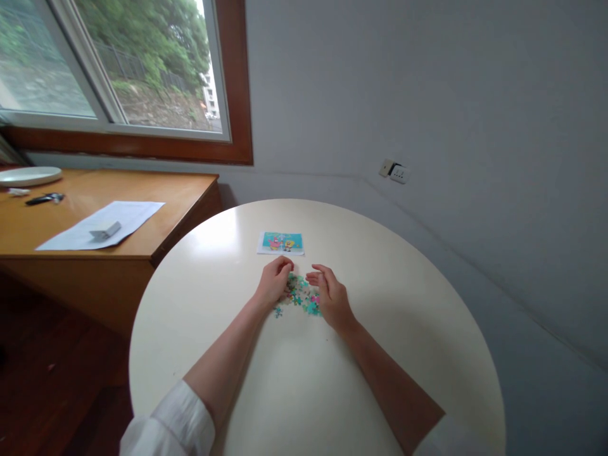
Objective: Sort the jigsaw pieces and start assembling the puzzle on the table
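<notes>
A loose heap of jigsaw puzzle pieces [298, 290], mostly teal with bits of pink and yellow, lies on the round white table [304, 386]. At the heap's left edge is my left hand [274, 280], its fingers curled inward; whether a piece sits in them is hidden. My right hand [332, 297] curves around the right side of the pieces, fingers stretched out and apart from the thumb. Just beyond both hands lies a small picture card [283, 243] showing a pink and a yellow cartoon figure on blue.
To the left stands a wooden desk [190, 190] with a sheet of paper [137, 212], a small white box [105, 229], a dark object [45, 199] and a white round lid or plate [31, 175]. Behind the table is a wall with a socket [399, 173].
</notes>
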